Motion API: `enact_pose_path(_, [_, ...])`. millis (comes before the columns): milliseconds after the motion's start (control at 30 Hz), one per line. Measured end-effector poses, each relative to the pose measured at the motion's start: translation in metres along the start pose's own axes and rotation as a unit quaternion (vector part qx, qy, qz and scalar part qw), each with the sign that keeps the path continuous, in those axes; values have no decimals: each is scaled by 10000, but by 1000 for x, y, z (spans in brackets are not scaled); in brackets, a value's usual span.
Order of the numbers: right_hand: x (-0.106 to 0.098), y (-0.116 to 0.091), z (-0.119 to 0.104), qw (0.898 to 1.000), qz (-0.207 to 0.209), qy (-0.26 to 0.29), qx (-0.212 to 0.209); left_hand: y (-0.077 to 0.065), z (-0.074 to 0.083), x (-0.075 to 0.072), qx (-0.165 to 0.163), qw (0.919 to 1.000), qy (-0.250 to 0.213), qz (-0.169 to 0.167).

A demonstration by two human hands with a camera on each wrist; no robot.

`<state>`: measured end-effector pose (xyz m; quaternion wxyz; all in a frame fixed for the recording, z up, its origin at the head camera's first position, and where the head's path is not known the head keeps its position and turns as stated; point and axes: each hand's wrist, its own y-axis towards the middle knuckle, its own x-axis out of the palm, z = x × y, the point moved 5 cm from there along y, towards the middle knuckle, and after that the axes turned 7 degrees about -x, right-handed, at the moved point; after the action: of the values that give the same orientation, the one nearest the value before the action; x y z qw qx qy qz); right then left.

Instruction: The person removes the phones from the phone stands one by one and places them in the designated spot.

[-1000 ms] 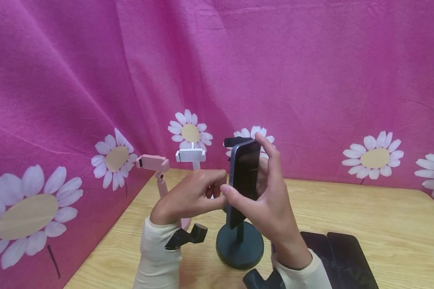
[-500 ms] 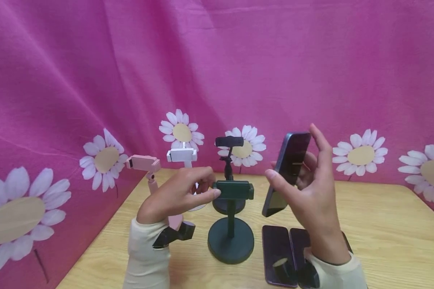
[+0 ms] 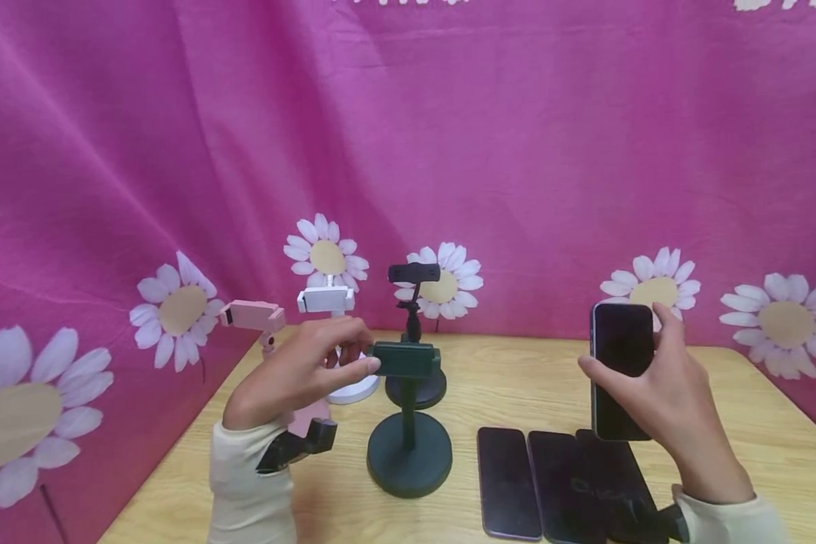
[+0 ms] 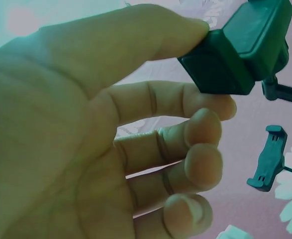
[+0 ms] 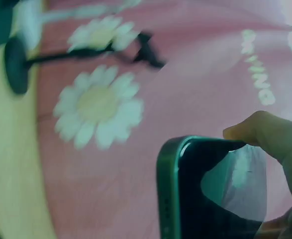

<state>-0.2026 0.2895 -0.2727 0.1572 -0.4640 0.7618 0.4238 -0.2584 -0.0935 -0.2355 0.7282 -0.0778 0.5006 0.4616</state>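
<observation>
In the head view my left hand (image 3: 302,374) pinches the left end of the clamp of a dark green phone stand (image 3: 408,361), thumb in front. The left wrist view shows the thumb on top of the clamp end (image 4: 218,64) and the index finger beneath, the other fingers curled below. My right hand (image 3: 680,408) grips a dark smartphone (image 3: 622,344) by its long edges, upright above the table to the right, screen toward me. In the right wrist view the phone (image 5: 168,189) fills the lower middle, a fingertip at its top edge.
Behind the green stand is a black phone stand (image 3: 413,273). A white stand (image 3: 326,300) and a pink stand (image 3: 253,314) are to its left. Three dark phones, the nearest one (image 3: 508,483) leftmost, lie side by side on the wooden table (image 3: 741,453). A pink flowered cloth (image 3: 551,151) hangs behind.
My right hand has carried the phone from in front of the green stand to the right and turned its screen toward me. My left hand stays on the clamp; the view has shifted right.
</observation>
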Motion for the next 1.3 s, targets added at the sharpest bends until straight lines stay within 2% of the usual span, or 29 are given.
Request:
enact_pose_path(200, [8,-2,52,9927,-622,-1000,255,-5,-10,-6,-245,9996,-57,153])
enact_pose_path(400, [12,-6,99,9750,-1329,-1610,759,-6,-20,-11,-277,9990,86,341])
enact_pose_path(600, [18,-11,136,9487,-2080,-1944,1373,-7,-27,-16,-287,9983,150,492])
enact_pose_path(700, [24,-15,150,9318,-2526,-2108,1531,-8,-30,-18,-321,9978,209,534])
enact_pose_path(767, [27,-18,156,9245,-2719,-2185,1537,-9,-32,-19,-378,9976,224,530])
enact_pose_path(933, [34,-23,168,9194,-2981,-2148,1402,-9,-33,-19,-390,9977,215,504])
enact_pose_path(1033, [35,-26,172,9174,-3065,-2074,1461,-8,-33,-19,-395,9978,208,493])
enact_pose_path(1300, [35,-33,174,9182,-3270,-1776,1359,-8,-31,-21,-558,9971,283,433])
